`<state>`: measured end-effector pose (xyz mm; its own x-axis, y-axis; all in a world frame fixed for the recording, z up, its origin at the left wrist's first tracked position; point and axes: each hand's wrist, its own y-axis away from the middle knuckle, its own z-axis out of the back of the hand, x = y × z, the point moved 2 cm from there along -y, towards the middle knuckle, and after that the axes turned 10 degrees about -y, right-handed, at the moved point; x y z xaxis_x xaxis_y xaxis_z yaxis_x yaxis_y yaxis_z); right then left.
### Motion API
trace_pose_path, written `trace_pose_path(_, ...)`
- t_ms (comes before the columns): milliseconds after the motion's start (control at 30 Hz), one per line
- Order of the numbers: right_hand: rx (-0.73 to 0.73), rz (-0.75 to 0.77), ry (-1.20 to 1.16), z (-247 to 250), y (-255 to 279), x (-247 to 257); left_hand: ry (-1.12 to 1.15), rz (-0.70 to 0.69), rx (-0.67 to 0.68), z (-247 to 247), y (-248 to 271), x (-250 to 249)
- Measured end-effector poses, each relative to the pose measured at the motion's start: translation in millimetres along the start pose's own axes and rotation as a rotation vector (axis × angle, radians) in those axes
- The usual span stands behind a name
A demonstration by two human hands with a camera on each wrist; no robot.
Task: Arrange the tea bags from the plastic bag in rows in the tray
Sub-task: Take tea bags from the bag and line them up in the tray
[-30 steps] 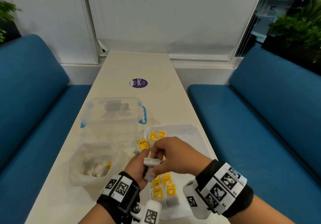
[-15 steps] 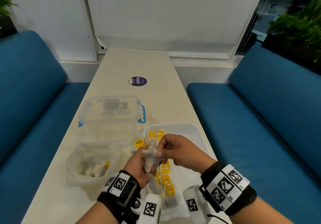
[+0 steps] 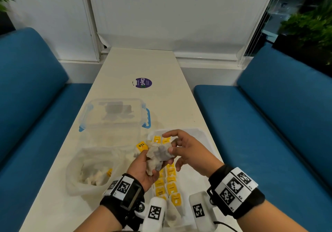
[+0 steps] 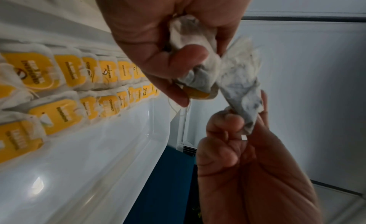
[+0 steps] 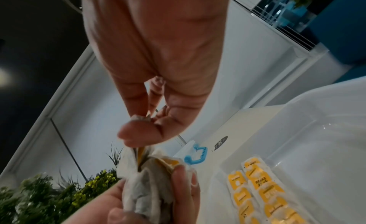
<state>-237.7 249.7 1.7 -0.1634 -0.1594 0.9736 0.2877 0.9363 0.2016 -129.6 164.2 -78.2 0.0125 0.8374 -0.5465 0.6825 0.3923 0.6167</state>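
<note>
My left hand (image 3: 142,167) grips a crumpled bunch of tea bags (image 3: 158,157) above the near half of the white tray (image 3: 203,135). My right hand (image 3: 186,149) pinches one tea bag (image 4: 241,94) of the bunch between thumb and fingertip, its other fingers spread. The left wrist view shows that bag stretched away from the bunch (image 4: 195,60). Two rows of tea bags with yellow tags (image 3: 168,183) lie along the tray's left side, and they also show in the left wrist view (image 4: 69,80). The plastic bag (image 3: 89,170), left of the tray, holds several more tea bags.
A clear lidded box with blue latches (image 3: 115,113) stands behind the plastic bag. One loose yellow-tagged tea bag (image 3: 142,146) lies between bag and tray. A purple sticker (image 3: 143,82) marks the table farther back. Blue benches (image 3: 269,123) flank the narrow table.
My right hand has shifted right and opened its outer fingers, drawing one tea bag out from the bunch. The left hand has kept its grip and turned slightly.
</note>
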Motion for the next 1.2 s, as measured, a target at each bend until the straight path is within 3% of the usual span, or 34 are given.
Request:
trace_pose_path(333,0.000,-0.003,-0.385,1,1,15,-0.008,-0.002,-0.008,4,4,0)
trace_pose_path(533,-0.225,0.253,0.096,-3,6,26,-0.022,-0.044,-0.022,3,10,-1)
trace_pose_path(633,-0.254,0.363,0.283,-12,10,23,-0.029,-0.053,-0.026,2,13,0)
trace_pose_path(700,-0.221,0.405,0.462,-20,13,18,-0.038,-0.062,-0.019,1,15,1)
trace_pose_path(833,-0.014,0.472,0.920,-33,18,0,-0.096,-0.103,-0.022,-2,18,4)
trace_pose_path(967,0.041,0.403,0.797,-35,23,-1,-0.144,-0.115,-0.018,1,21,7)
trace_pose_path(1067,-0.022,0.307,0.744,-31,22,-1,-0.164,-0.135,-0.042,2,23,12)
trace_pose_path(1200,-0.058,0.294,0.706,-29,23,-3,-0.187,-0.164,-0.055,-5,27,14)
